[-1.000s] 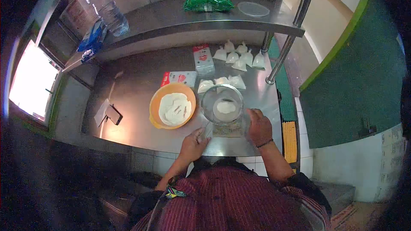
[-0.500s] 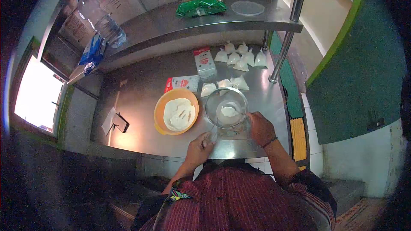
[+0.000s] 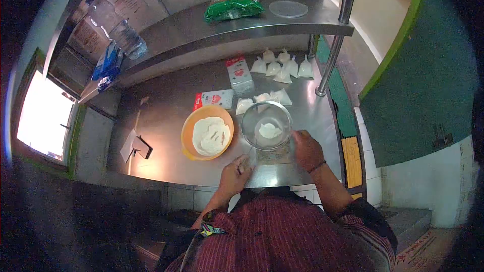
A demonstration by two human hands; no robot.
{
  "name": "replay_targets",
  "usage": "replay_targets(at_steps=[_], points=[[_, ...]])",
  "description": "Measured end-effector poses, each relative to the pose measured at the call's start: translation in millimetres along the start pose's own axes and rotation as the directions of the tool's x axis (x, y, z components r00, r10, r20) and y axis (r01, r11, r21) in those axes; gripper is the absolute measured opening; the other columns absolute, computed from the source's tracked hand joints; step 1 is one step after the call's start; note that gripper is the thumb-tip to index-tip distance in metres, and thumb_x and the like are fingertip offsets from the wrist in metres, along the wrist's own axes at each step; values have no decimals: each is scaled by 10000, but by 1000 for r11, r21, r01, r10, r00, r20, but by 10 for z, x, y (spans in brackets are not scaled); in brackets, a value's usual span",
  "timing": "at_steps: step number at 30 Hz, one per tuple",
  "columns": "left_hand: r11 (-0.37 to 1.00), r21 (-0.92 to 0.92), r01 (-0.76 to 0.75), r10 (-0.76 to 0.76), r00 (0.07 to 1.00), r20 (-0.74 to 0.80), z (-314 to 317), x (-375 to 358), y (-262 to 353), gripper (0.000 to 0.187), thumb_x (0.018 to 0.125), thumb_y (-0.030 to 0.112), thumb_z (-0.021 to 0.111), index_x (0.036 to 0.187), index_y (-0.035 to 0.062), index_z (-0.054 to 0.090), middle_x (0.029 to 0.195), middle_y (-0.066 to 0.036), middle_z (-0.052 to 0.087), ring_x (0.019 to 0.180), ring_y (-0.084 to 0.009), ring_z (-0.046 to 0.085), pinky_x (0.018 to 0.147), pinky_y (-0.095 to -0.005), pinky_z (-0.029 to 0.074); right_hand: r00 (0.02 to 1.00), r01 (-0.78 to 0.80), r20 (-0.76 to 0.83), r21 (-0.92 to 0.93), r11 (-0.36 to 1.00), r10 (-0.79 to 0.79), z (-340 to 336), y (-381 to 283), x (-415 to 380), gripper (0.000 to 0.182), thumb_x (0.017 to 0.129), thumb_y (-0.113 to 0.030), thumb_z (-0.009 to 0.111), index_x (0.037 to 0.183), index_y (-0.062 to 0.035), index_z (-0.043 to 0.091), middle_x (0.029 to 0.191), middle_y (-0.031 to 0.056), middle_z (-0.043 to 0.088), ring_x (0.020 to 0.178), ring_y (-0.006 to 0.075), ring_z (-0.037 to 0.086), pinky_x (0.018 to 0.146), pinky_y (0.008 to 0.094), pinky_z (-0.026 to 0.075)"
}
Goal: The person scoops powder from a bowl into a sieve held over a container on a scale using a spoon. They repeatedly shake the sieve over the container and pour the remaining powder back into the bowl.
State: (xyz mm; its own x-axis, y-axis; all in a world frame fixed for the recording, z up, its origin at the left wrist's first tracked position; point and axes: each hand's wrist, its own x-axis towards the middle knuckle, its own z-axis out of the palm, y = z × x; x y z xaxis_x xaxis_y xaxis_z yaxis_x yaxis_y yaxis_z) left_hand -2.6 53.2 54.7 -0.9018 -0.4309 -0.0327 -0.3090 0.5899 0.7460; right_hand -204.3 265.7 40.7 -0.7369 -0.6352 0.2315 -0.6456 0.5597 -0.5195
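Note:
A clear round bowl [image 3: 266, 112] with a small heap of white powder [image 3: 270, 130] in it stands in front of me, apparently on a flat metal kitchen scale [image 3: 272, 172]. My right hand [image 3: 306, 152] is closed at the bowl's right edge; what its fingertips grip is hidden. Close to the lower left of the bowl, my left hand [image 3: 235, 175] is pinched, perhaps on thin clear plastic that I cannot make out. Left of the bowl sits an orange basin [image 3: 187, 147] holding a larger mass of white powder [image 3: 212, 136] with finger-like marks in it.
Small tied bags of white powder [image 3: 282, 74] cluster at the back right, and several more bags [image 3: 245, 106] lie behind the bowl. Two red-and-white packs [image 3: 241, 78] stand behind the basin. A dark phone-like object [image 3: 142, 147] is at left. A metal shelf [image 3: 227, 32] overhangs the back.
Both hands stay almost in place; the right hand has shifted very slightly. The view has tilted a little. The bowl and basin have not visibly moved.

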Motion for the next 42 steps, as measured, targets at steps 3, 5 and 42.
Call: replay_targets(at_steps=[3, 5, 42], points=[[990, 23, -142, 144, 986, -83, 59, 31, -118, 483, 876, 261, 755, 1271, 6, 643, 628, -82, 550, 575, -197, 536, 611, -362, 495, 999, 29, -15, 48, 998, -28, -27, -27, -52, 435, 847, -58, 553, 1279, -75, 587, 1192, 182, 630, 955, 401, 677, 834, 500, 568], [995, 3, -102, 102, 994, -49, 51, 22, -114, 485, 881, 267, 748, 1271, -1, 641, 615, -74, 542, 567, -188, 531, 601, -360, 492, 999, 32, -40, 65, 997, -30, -58, -41, -38, 437, 846, -64, 558, 1282, -77, 585, 1195, 180, 630, 970, 398, 676, 845, 502, 566], [983, 55, -175, 180, 976, -122, 158, -30, -153, 486, 882, 268, 730, 1274, -4, 635, 1085, -234, 711, 820, -303, 712, 800, -397, 554, 995, 10, -97, -46, 999, -15, -52, -120, -98, 458, 845, -38, 577, 1302, -26, 556, 1126, 206, 630, 993, 403, 650, 859, 493, 536]])
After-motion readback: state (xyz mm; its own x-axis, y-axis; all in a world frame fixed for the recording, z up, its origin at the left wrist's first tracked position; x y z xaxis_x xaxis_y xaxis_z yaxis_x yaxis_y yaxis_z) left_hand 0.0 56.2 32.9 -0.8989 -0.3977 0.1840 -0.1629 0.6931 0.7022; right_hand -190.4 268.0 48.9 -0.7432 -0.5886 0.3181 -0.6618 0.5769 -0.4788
